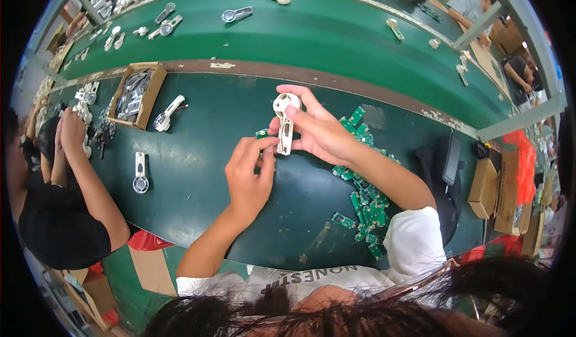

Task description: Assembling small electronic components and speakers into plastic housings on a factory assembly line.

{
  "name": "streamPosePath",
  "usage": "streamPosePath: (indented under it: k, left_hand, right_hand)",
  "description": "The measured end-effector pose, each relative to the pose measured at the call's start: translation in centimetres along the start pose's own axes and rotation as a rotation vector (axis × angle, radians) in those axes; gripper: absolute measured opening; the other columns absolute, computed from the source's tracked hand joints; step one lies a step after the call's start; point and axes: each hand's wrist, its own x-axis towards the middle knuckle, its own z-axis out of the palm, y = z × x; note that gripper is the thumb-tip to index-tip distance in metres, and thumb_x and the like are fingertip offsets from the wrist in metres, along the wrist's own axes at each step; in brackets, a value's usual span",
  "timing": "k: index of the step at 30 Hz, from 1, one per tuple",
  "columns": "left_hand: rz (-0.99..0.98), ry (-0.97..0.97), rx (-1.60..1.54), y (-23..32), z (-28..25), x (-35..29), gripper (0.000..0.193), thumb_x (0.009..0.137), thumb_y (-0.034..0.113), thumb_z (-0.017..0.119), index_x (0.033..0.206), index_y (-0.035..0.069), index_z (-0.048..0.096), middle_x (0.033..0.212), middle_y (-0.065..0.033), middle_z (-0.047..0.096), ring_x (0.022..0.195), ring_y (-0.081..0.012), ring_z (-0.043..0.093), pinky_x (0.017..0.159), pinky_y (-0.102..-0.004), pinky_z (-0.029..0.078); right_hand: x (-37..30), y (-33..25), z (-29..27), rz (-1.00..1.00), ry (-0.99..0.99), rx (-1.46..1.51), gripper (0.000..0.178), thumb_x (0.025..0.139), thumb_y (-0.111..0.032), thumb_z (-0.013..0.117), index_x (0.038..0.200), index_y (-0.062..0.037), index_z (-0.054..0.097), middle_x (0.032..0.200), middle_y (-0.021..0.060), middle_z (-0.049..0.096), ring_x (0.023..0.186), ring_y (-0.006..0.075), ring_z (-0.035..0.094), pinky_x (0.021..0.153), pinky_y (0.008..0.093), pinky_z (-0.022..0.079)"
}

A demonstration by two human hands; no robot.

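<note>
My right hand [318, 127] is closed around a white plastic fan housing [286, 124], held upright with its round head up and its open, hollow handle down. The thumb presses on the round head. My left hand [249, 172] is at the lower end of the handle, with its fingers bent together. A small green circuit board [262, 133] shows by the left fingertips, partly hidden by them. To the right, below my right forearm, lies a loose pile of green circuit boards [369, 202].
Two more fan housings [141, 175] [170, 114] lie on the table to the left. A cardboard box [157, 97] of grey parts stands behind them. A co-worker's arm [90, 175] reaches in at far left. A green conveyor belt [336, 37] carries scattered housings beyond. A black bag [435, 175] sits right.
</note>
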Motion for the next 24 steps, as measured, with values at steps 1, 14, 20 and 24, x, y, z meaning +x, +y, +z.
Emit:
streamPosePath:
  k: [1, 14, 20, 24]
  left_hand:
    - [-0.004, 0.004, -0.001, 0.0, 0.0, 0.1, 0.017, 0.083, -0.004, 0.061, 0.098, 0.003, 0.065, 0.085, -0.008, 0.06, 0.069, -0.0145, 0.061, 0.053, -0.0247, 0.051]
    - [0.302, 0.017, 0.318, -0.7, 0.4, 0.1, 0.026, 0.07, 0.006, 0.078, 0.092, 0.006, 0.064, 0.077, -0.0052, 0.05, 0.055, -0.0171, 0.053, 0.046, -0.0308, 0.042]
    - [0.314, 0.011, 0.351, -0.6, 0.5, 0.2, 0.026, 0.069, 0.005, 0.078, 0.091, 0.007, 0.065, 0.078, -0.0046, 0.05, 0.057, -0.0172, 0.052, 0.046, -0.0301, 0.042]
    - [0.231, -0.049, 0.15, -0.4, 0.4, 0.3, 0.022, 0.071, -0.001, 0.073, 0.091, 0.005, 0.065, 0.079, -0.0044, 0.051, 0.058, -0.0131, 0.053, 0.047, -0.0254, 0.044]
  right_hand:
    - [-0.3, 0.2, 0.0, -0.009, 0.007, -0.058, 0.044, 0.098, -0.018, 0.05, 0.137, -0.0192, 0.03, 0.107, 0.0105, 0.054, 0.102, 0.0191, 0.056, 0.082, 0.0379, 0.053]
    - [-1.4, 1.8, -0.2, -0.364, 0.015, -0.596, 0.037, 0.098, 0.002, 0.03, 0.127, -0.0023, 0.052, 0.118, 0.0108, 0.052, 0.113, 0.0232, 0.057, 0.097, 0.0349, 0.048]
    - [-1.2, 2.4, -0.6, -0.44, 0.011, -0.723, 0.037, 0.096, 0.005, 0.031, 0.124, 0.0008, 0.054, 0.118, 0.0111, 0.051, 0.113, 0.0231, 0.057, 0.095, 0.0343, 0.048]
    - [-1.4, 2.4, -0.2, -0.499, 0.021, -0.786, 0.035, 0.095, 0.005, 0.036, 0.125, 0.0006, 0.054, 0.116, 0.0112, 0.051, 0.107, 0.0219, 0.058, 0.091, 0.033, 0.049]
